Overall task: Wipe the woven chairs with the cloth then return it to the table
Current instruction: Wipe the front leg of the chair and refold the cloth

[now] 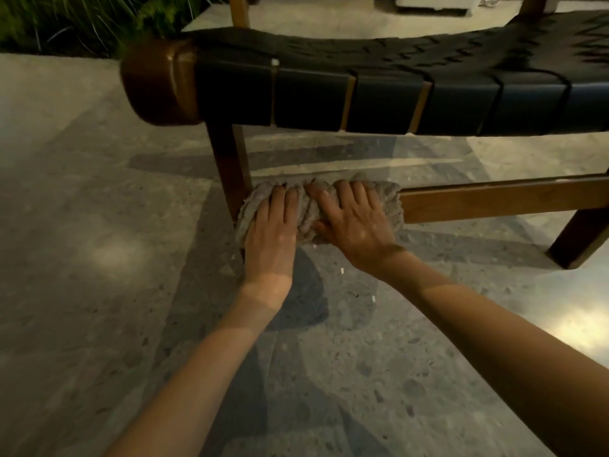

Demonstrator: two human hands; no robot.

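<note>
The cloth [308,211] was wrapped around the lower rail [494,199] of the woven chair [379,94], its long axis laid nine-to-three. It was gripped by the left hand [273,229] and right hand [357,225], fingers curled over it.

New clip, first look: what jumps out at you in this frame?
The left hand and right hand hold a grey cloth wrapped round the chair's low wooden rail, centre frame. Above them the black woven seat spans the top, with green plants at upper left.
</note>
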